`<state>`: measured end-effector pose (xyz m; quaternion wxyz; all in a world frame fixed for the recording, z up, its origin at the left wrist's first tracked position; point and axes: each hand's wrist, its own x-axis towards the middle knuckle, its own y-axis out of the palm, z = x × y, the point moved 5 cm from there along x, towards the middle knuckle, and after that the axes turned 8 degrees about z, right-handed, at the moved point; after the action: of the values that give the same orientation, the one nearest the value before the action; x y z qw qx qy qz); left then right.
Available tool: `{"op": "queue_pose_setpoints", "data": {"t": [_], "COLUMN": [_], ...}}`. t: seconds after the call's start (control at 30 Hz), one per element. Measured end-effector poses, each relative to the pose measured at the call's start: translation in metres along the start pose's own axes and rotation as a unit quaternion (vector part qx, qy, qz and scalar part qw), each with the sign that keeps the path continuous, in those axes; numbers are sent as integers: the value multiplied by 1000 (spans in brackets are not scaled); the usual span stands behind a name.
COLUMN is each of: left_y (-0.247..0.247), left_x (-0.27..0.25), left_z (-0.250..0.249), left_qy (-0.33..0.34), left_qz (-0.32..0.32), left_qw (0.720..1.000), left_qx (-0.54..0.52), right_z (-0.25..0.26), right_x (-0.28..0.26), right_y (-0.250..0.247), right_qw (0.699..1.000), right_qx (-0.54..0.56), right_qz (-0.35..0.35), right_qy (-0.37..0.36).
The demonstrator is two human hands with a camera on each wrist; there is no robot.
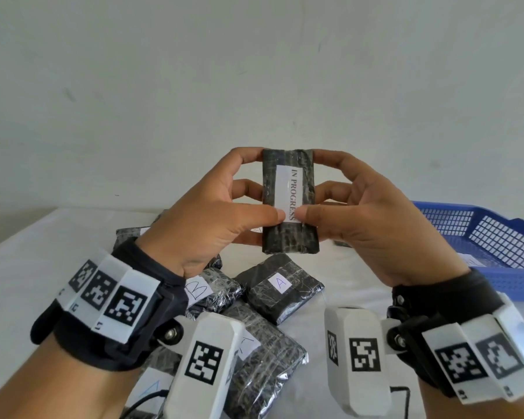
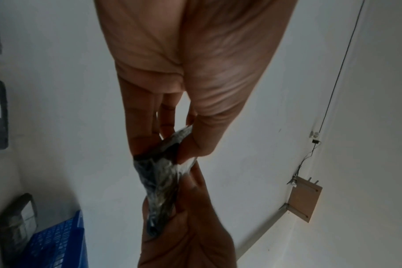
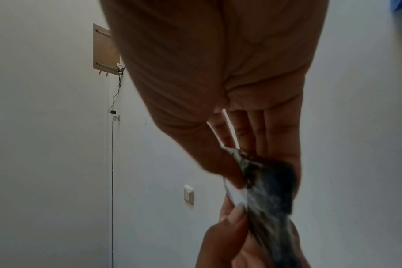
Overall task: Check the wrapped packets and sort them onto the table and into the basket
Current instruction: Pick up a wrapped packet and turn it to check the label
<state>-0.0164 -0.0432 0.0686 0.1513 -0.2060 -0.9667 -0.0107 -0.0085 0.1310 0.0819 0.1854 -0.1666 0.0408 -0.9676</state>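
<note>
Packet (image 1: 289,204) labelled IN PROGRESS sits upright in my hands above the desk (image 1: 43,255): left hand (image 1: 212,219) and right hand (image 1: 372,225) pinch its sides. More packets (image 1: 280,285) lie below, blue basket (image 1: 493,237) at right.

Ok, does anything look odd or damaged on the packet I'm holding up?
Nothing stands out. The packet is held upright between left hand and right hand, wrapping intact, its "IN PROGRESS" label flat and readable.
</note>
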Motion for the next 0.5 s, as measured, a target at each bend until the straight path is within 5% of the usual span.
{"op": "queue_pose_setpoints", "data": {"t": [0.5], "left_y": [-5], "left_x": [-4], "left_z": [-6], "left_qy": [4], "left_qz": [-24], "left_qw": [999], "left_qx": [-48], "right_z": [-1], "right_x": [1], "right_y": [-1], "right_qw": [999], "right_qx": [-45], "right_qz": [28], "right_qy": [-7]}}
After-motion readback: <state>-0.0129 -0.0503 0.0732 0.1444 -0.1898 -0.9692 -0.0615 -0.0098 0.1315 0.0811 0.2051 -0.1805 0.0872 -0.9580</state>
